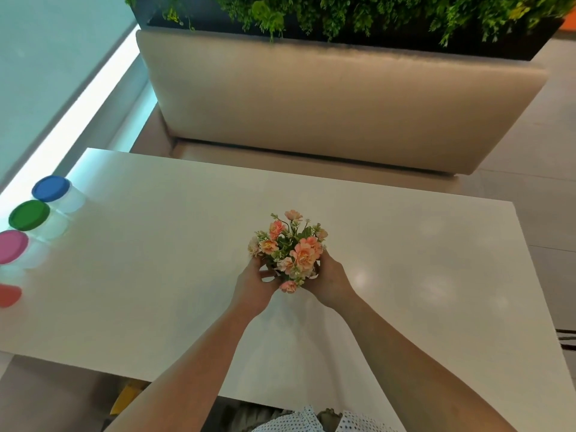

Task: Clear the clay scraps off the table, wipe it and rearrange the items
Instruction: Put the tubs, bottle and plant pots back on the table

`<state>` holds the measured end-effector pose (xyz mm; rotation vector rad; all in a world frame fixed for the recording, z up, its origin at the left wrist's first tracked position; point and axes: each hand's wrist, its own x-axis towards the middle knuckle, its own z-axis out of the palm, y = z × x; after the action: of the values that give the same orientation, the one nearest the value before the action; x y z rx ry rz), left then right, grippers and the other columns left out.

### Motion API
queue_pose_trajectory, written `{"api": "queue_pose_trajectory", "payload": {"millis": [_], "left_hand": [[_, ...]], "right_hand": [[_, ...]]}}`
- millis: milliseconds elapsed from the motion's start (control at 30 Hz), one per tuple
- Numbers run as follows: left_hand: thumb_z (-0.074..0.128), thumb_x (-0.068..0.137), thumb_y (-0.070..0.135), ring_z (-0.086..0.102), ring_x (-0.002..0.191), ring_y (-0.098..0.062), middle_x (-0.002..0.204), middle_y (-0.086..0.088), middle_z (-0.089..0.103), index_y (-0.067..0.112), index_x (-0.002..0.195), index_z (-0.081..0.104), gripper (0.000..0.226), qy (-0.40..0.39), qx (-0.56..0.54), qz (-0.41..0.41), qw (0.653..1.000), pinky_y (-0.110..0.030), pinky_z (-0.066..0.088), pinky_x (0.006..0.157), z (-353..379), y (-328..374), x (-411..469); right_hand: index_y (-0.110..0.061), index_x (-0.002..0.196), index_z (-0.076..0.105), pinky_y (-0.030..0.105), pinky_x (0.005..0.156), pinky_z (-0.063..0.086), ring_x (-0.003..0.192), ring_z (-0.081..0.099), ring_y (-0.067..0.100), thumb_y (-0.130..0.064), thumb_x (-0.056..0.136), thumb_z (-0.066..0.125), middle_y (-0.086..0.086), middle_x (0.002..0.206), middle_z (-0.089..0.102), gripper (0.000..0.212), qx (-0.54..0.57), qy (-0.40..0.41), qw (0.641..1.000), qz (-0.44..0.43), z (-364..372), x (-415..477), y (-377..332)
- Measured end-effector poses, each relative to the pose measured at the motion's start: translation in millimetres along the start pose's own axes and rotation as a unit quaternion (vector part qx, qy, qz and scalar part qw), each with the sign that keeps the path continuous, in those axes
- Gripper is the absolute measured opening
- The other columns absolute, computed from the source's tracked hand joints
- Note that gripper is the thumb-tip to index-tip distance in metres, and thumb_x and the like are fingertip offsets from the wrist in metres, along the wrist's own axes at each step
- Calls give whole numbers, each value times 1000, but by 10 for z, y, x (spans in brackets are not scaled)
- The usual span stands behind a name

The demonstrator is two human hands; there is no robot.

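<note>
Glossy white table [156, 244] before a beige sofa [311, 104]; our left hand [254, 283] and right hand [330, 282] clasp the peach-pink flower bunch [293, 247].

Four lidded tubs [51, 189] — blue, green, pink, red; one flower bunch [290, 247] — one table [156, 275]
</note>
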<state>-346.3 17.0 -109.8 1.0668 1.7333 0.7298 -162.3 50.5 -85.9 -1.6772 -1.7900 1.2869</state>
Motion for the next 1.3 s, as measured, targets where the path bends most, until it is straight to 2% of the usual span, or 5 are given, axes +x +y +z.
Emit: {"api": "queue_pose_trajectory", "payload": {"millis": [200, 500, 800, 1067, 1300], "left_hand": [[82, 85, 16, 69, 102, -5, 127, 15, 66, 31, 134, 54, 58, 0, 1, 1, 1000, -35, 55, 91, 13, -1, 25], [80, 88, 15, 67, 99, 2, 123, 16, 65, 36, 130, 49, 56, -3, -3, -3, 1000, -14, 48, 73, 24, 3, -23], [76, 91, 13, 70, 101, -3, 120, 16, 69, 32, 126, 56, 44, 2, -41, -25, 999, -28, 57, 87, 64, -64, 11], [73, 93, 12, 66, 98, 4, 118, 14, 69, 30, 126, 55, 42, 2, -31, -32, 999, -9, 48, 70, 79, -1, -2], [70, 96, 13, 64, 92, 3, 118, 15, 66, 29, 127, 53, 39, 6, -21, -39, 999, -6, 46, 61, 92, 31, -41]], "right_hand": [[-17, 145, 44, 22, 90, 40, 123, 60, 28, -37, 73, 91, 1, 140, 61, 88, -8, 4, 1000, -2, -5, 8, 14], [-20, 149, 39, 19, 93, 40, 127, 56, 21, -32, 76, 90, -2, 144, 57, 90, 10, 7, 1000, -5, 31, -32, 26], [-20, 150, 37, 25, 92, 43, 125, 58, 24, -31, 81, 86, -1, 141, 59, 85, 32, 20, 999, 24, 77, -32, 91], [-22, 149, 39, 26, 93, 44, 126, 59, 26, -31, 80, 87, 0, 141, 60, 85, 50, 19, 998, 39, 82, -12, 74], [-20, 149, 39, 25, 95, 42, 128, 57, 26, -33, 80, 86, 1, 144, 58, 85, 33, 18, 999, 30, 80, -26, 52]]}}
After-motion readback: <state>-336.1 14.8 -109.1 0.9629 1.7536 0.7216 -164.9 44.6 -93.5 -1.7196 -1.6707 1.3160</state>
